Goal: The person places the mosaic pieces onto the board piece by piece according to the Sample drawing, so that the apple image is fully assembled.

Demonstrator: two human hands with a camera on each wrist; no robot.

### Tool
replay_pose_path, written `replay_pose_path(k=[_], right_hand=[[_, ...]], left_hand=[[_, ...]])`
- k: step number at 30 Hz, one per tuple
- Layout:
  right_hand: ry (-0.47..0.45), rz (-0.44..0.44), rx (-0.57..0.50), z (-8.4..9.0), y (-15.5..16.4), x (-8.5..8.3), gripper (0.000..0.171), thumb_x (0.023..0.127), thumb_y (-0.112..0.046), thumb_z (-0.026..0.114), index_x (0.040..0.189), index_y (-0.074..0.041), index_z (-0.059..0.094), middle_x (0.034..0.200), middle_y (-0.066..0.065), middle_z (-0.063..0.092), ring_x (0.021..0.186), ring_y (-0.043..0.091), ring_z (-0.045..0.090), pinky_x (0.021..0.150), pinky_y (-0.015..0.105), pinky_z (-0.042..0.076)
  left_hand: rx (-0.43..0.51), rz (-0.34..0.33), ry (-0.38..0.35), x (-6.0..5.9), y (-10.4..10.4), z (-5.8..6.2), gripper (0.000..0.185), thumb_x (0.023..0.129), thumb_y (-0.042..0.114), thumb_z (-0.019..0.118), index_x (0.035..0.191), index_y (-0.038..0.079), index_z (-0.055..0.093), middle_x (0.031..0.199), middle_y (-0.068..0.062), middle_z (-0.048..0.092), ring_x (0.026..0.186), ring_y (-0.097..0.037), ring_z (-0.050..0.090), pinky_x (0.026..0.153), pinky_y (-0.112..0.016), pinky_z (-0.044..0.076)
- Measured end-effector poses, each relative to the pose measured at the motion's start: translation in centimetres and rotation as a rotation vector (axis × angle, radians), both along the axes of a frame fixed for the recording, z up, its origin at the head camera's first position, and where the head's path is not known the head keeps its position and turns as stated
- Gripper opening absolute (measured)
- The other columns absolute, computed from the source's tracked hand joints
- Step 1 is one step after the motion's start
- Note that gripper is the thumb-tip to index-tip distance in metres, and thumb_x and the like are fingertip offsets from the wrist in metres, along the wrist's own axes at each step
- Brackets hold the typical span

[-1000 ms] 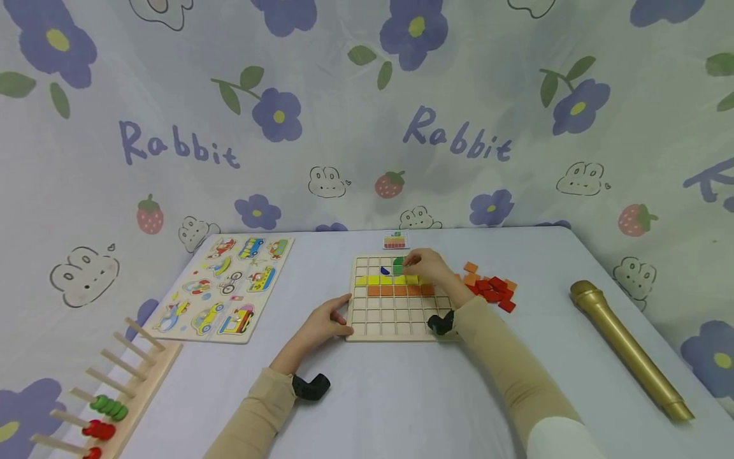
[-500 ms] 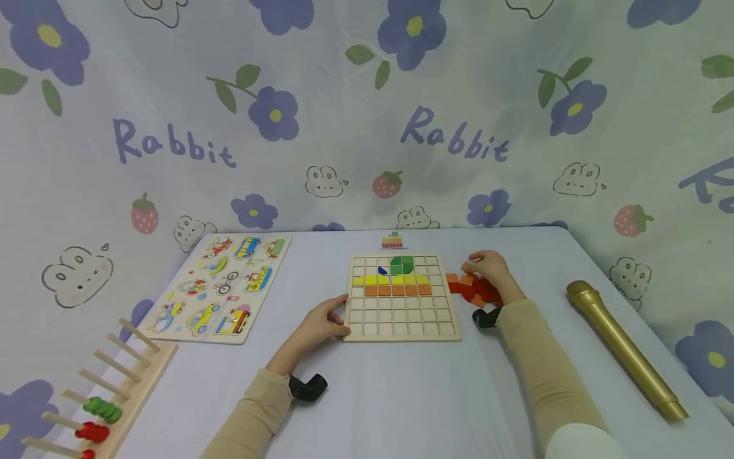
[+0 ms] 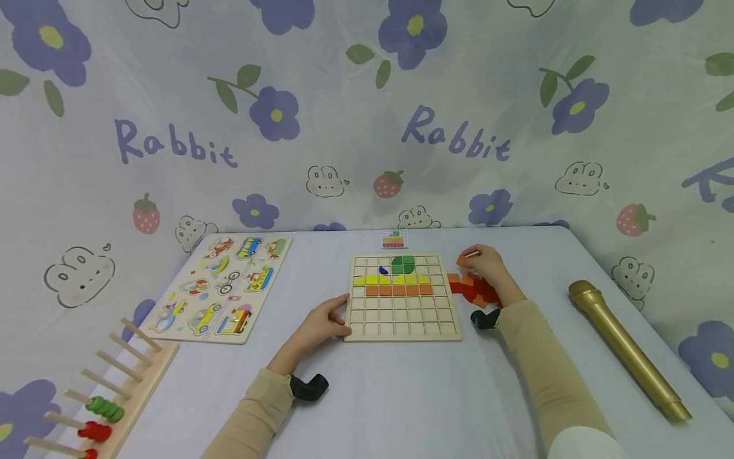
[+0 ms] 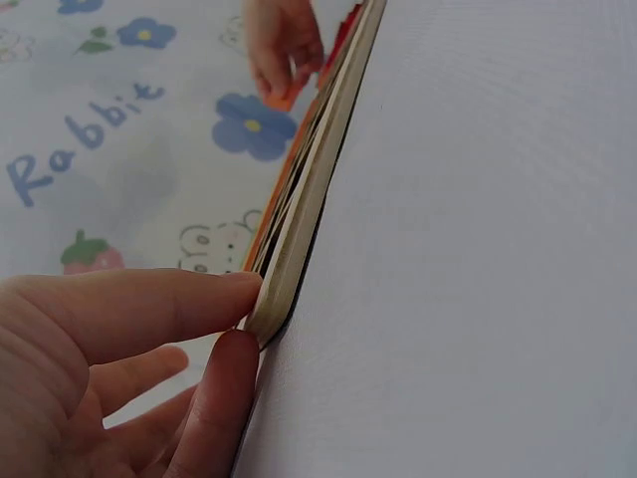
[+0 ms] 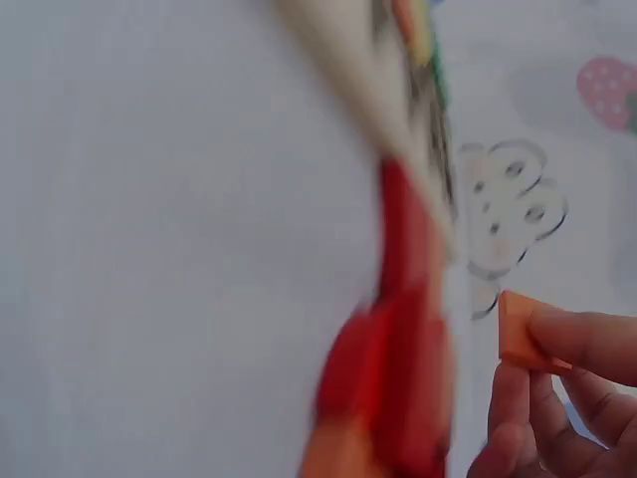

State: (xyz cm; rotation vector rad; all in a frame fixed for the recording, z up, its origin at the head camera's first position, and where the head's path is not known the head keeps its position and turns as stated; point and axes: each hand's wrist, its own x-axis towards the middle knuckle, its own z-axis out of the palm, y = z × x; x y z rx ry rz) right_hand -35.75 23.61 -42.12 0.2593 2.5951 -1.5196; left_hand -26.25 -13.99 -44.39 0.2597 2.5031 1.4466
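Observation:
A wooden grid board point(image 3: 402, 328) lies on the table, carrying green, yellow and orange tiles and one small blue piece. My left hand point(image 3: 325, 320) grips its near left corner point(image 4: 274, 309), thumb on top and a finger under the edge. My right hand point(image 3: 486, 266) is raised just right of the board and pinches a small orange tile point(image 3: 463, 258) point(image 5: 523, 334) at its fingertips. Below that hand lies a pile of red and orange tiles point(image 3: 473, 290) point(image 5: 393, 383), blurred in the right wrist view.
A small pattern card point(image 3: 394, 240) lies beyond the board. A vehicle peg puzzle point(image 3: 223, 287) sits to the left, a wooden peg rack with green and red rings point(image 3: 109, 395) at the near left corner, and a gold microphone point(image 3: 625, 347) at the right. A flowered cloth hangs behind.
My right hand left the board's top rows, went right to the tile pile and has lifted an orange tile. The left hand stayed on the board's corner.

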Motion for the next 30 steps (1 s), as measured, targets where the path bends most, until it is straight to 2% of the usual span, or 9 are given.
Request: replay_pose_path(k=[2, 5, 9, 11, 14, 18, 22, 26, 30], right_hand=[[-0.038, 0.020, -0.075, 0.7, -0.8, 0.1, 0.042, 0.088, -0.019, 0.061, 0.125, -0.002, 0.049, 0.121, 0.017, 0.049, 0.101, 0.030, 0.049, 0.085, 0.035, 0.045], [-0.069, 0.068, -0.163, 1.7, -2.5, 0.3, 0.045, 0.087, -0.021, 0.063, 0.127, -0.004, 0.049, 0.123, 0.014, 0.050, 0.107, 0.029, 0.046, 0.093, 0.040, 0.040], [-0.061, 0.141, -0.257, 2.1, -5.1, 0.6, 0.044, 0.086, -0.017, 0.064, 0.125, -0.001, 0.051, 0.108, 0.006, 0.057, 0.084, 0.016, 0.051, 0.083, 0.032, 0.043], [-0.071, 0.173, -0.290, 2.0, -6.2, 0.7, 0.043, 0.086, -0.017, 0.065, 0.124, -0.001, 0.053, 0.102, 0.001, 0.058, 0.079, 0.011, 0.051, 0.080, 0.029, 0.045], [-0.079, 0.233, -0.318, 1.4, -8.1, 0.8, 0.040, 0.086, -0.016, 0.064, 0.122, 0.000, 0.055, 0.100, 0.001, 0.061, 0.079, 0.009, 0.055, 0.076, 0.026, 0.046], [-0.099, 0.297, -0.348, 0.9, -10.9, 1.0, 0.036, 0.087, -0.014, 0.064, 0.119, 0.000, 0.059, 0.105, 0.006, 0.063, 0.082, 0.011, 0.058, 0.076, 0.025, 0.048], [-0.108, 0.344, -0.331, 0.6, -14.0, 1.1, 0.031, 0.083, -0.012, 0.068, 0.112, -0.001, 0.064, 0.109, 0.008, 0.063, 0.086, 0.012, 0.062, 0.080, 0.027, 0.050], [-0.084, 0.388, -0.286, 0.3, -16.7, 0.8, 0.024, 0.081, -0.008, 0.070, 0.103, 0.001, 0.066, 0.102, 0.010, 0.065, 0.081, 0.013, 0.064, 0.076, 0.029, 0.052], [0.013, 0.446, -0.109, -0.1, -18.3, 0.4, 0.014, 0.079, -0.007, 0.071, 0.092, -0.002, 0.069, 0.089, 0.006, 0.067, 0.070, 0.011, 0.061, 0.066, 0.025, 0.050]], left_hand=[[-0.004, 0.005, 0.001, 0.0, -0.1, 0.0, 0.076, 0.070, 0.003, 0.074, 0.139, 0.008, 0.042, 0.082, -0.006, 0.056, 0.070, -0.015, 0.049, 0.059, -0.027, 0.041], [-0.003, 0.011, -0.002, 0.1, -0.2, 0.1, 0.076, 0.071, 0.003, 0.074, 0.139, 0.009, 0.042, 0.082, -0.006, 0.056, 0.070, -0.015, 0.050, 0.059, -0.027, 0.041], [-0.001, 0.013, -0.003, 0.0, -0.1, 0.3, 0.075, 0.071, 0.003, 0.074, 0.139, 0.009, 0.042, 0.081, -0.007, 0.056, 0.071, -0.015, 0.050, 0.059, -0.027, 0.041], [-0.005, 0.011, -0.003, 0.0, -0.1, 0.3, 0.075, 0.071, 0.004, 0.074, 0.139, 0.009, 0.043, 0.081, -0.007, 0.057, 0.070, -0.015, 0.050, 0.059, -0.027, 0.041], [-0.014, 0.006, -0.002, 0.0, 0.0, 0.3, 0.076, 0.071, 0.004, 0.074, 0.139, 0.009, 0.042, 0.082, -0.006, 0.057, 0.070, -0.015, 0.050, 0.059, -0.027, 0.042], [-0.021, 0.001, -0.004, 0.0, 0.1, 0.3, 0.076, 0.071, 0.005, 0.075, 0.139, 0.009, 0.043, 0.082, -0.006, 0.057, 0.070, -0.015, 0.050, 0.059, -0.027, 0.042], [-0.025, -0.005, 0.000, 0.0, 0.0, 0.2, 0.076, 0.071, 0.005, 0.075, 0.139, 0.009, 0.042, 0.081, -0.007, 0.057, 0.070, -0.016, 0.050, 0.060, -0.028, 0.042], [-0.024, -0.019, 0.012, -0.2, -0.1, 0.0, 0.076, 0.071, 0.006, 0.075, 0.139, 0.008, 0.042, 0.081, -0.006, 0.057, 0.070, -0.015, 0.051, 0.059, -0.027, 0.043], [-0.024, -0.034, 0.027, -0.2, -0.2, -0.1, 0.076, 0.070, 0.006, 0.075, 0.139, 0.006, 0.042, 0.079, -0.006, 0.057, 0.069, -0.014, 0.051, 0.059, -0.026, 0.043]])
